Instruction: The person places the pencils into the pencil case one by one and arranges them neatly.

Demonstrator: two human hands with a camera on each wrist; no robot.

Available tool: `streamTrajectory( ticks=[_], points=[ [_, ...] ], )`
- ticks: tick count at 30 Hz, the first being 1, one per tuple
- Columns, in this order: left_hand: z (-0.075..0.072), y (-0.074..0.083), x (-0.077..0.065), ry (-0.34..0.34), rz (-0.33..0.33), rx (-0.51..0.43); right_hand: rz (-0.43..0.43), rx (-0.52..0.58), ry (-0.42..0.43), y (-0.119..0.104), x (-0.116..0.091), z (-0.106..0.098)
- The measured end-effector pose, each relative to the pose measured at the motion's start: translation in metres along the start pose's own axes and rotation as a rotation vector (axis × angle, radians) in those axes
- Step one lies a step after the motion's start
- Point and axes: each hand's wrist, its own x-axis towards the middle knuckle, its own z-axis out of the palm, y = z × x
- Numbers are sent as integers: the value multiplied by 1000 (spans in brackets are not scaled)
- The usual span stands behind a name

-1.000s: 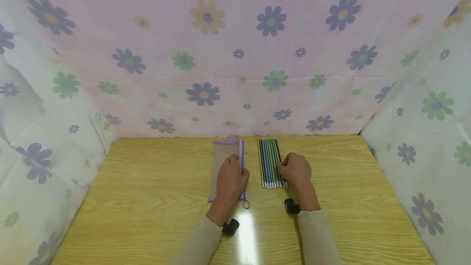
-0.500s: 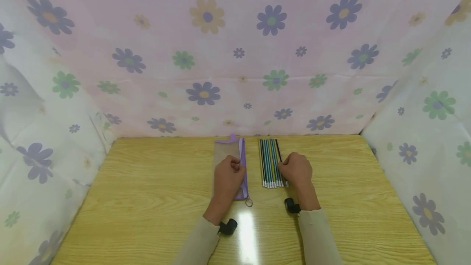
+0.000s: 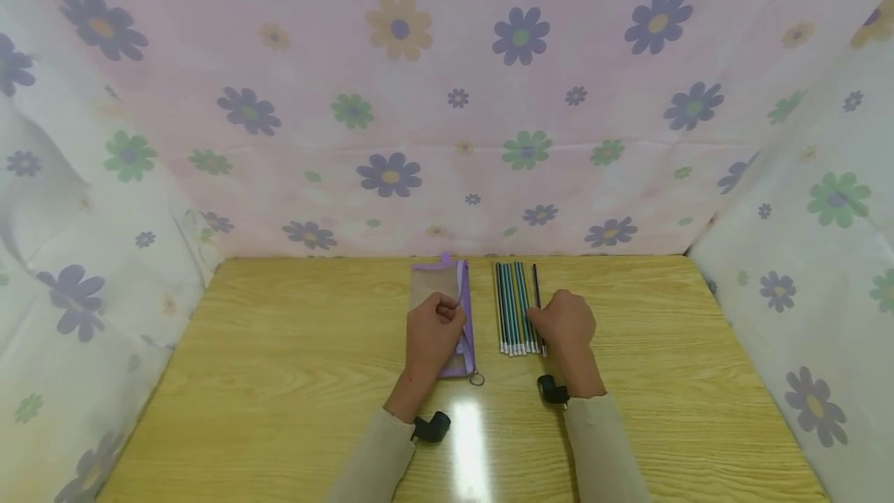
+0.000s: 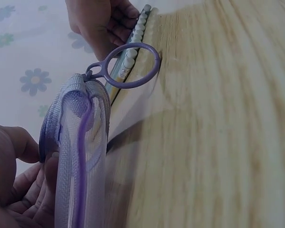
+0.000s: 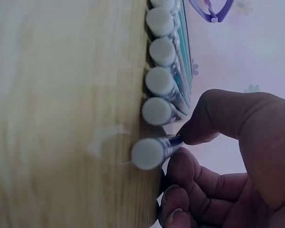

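Observation:
A mesh pencil pouch (image 3: 429, 279) with purple trim lies at the middle of the table, its zipper side toward the pencils. My left hand (image 3: 431, 336) pinches the zipper edge; in the left wrist view that edge (image 4: 80, 156) stands raised between thumb and fingers. A purple ring (image 4: 131, 66) hangs at the pouch's near corner. To the right lies a row of striped pencils (image 3: 511, 305), eraser ends toward me. Between thumb and fingers, my right hand (image 3: 567, 324) holds a dark pencil (image 3: 535, 282), its white eraser (image 5: 148, 153) slightly apart from the row.
The wooden table (image 3: 293, 379) reaches back to a floral cloth (image 3: 461, 123), which also hangs on both sides. Small black cameras (image 3: 431, 427) sit at the wrists. A bright light reflection crosses the table's front middle.
My left hand has gone from lying over the pouch to pinching up its zipper edge, and the pouch has shifted slightly right. The dark pencil has come away from the row, to the right.

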Motion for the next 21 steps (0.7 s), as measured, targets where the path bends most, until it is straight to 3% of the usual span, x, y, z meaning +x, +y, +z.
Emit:
streamTrajectory(
  ticks=[21],
  points=[
    [-1, 5, 1, -15, -48, -46, -115, 202, -14, -12, -12, -18]
  ],
)
